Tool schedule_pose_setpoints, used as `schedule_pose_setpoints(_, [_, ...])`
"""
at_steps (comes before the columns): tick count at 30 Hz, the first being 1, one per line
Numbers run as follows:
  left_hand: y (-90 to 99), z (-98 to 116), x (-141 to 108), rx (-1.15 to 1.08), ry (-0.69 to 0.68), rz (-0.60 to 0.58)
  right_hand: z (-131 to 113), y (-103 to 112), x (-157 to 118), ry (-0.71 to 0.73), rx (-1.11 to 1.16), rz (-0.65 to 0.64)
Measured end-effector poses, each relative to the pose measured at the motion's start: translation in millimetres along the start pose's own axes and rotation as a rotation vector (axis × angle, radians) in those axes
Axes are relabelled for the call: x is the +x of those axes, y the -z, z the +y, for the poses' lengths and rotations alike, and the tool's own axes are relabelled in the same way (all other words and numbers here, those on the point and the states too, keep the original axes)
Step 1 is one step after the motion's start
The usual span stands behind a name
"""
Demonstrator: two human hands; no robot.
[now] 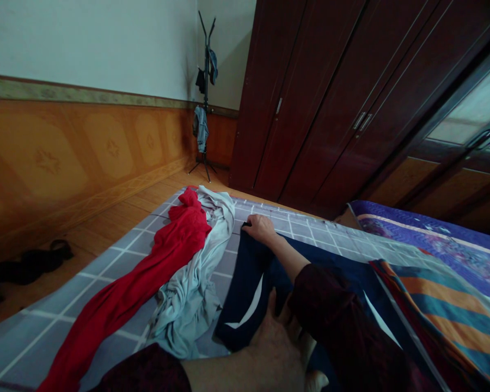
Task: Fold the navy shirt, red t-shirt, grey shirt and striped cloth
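A navy blue garment with curved white panels [240, 291] lies spread on the bed; its exact kind is unclear. At its far edge, my right hand [262, 228] pinches a corner of the cloth between thumb and fingers. My left hand [275, 340] reaches across from the lower left and rests on the near part of the garment with its fingers spread. The right sleeve covers some of the cloth. To the left of the garment are a twisted red cloth [147, 277] and a crumpled light grey cloth [191, 305].
The bed [120, 272] has a grey checked sheet. An orange-and-blue striped cloth [449, 305] lies at the right, near a purple patterned bedspread [433, 234]. Beyond stand a dark red wardrobe [302, 109] and a coat rack [206, 98]. Black items [30, 264] lie on the floor.
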State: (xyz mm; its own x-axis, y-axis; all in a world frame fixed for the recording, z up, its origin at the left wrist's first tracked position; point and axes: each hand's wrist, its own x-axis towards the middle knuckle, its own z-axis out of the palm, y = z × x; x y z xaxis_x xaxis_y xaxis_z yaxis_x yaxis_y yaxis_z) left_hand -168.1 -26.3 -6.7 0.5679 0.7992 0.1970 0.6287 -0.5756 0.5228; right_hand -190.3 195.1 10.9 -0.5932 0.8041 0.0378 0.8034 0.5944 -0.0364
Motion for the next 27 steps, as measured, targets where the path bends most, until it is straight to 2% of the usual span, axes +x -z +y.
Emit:
schedule_pose_setpoints(3, [-1.1, -1, 0, 0.000, 0.005, 0.005, -1, 2, -7, 0.023, -0.033, 0.067])
schedule_pose_setpoints(8, [3.0, 3, 3, 0.012, 0.050, -0.090, -11, 0, -27, 0.106, -0.043, 0.126])
schedule_pose_setpoints(11, [5.6, 7, 5, 0.035, 0.094, -0.117, -12, 4, -42, 0.082, -0.025, 0.150])
schedule_pose_setpoints(14, [3.8, 8, 6, 0.093, 0.129, -0.128, -1, 20, -70, 0.026, 0.005, 0.194])
schedule_pose_setpoints(17, [-1.9, 6, 6, 0.159, 0.137, -0.122, 23, 40, -120, -0.002, 0.087, 0.244])
schedule_pose_setpoints(20, [-7.5, 4, 4, 0.216, 0.131, -0.089, 60, 55, -193, -0.048, 0.340, 0.357])
schedule_pose_setpoints(23, [-10.9, 4, 2, 0.254, 0.118, -0.075, 100, 56, -275, -0.309, 0.475, 0.422])
schedule_pose_setpoints(25, [-12.2, 3, 1, 0.268, 0.111, -0.070, 121, 47, -327, -0.516, 0.484, 0.429])
schedule_pose_setpoints(27, [-13.1, 3, 2, 0.284, 0.108, -0.066, 135, 34, -370, -0.618, 0.452, 0.438])
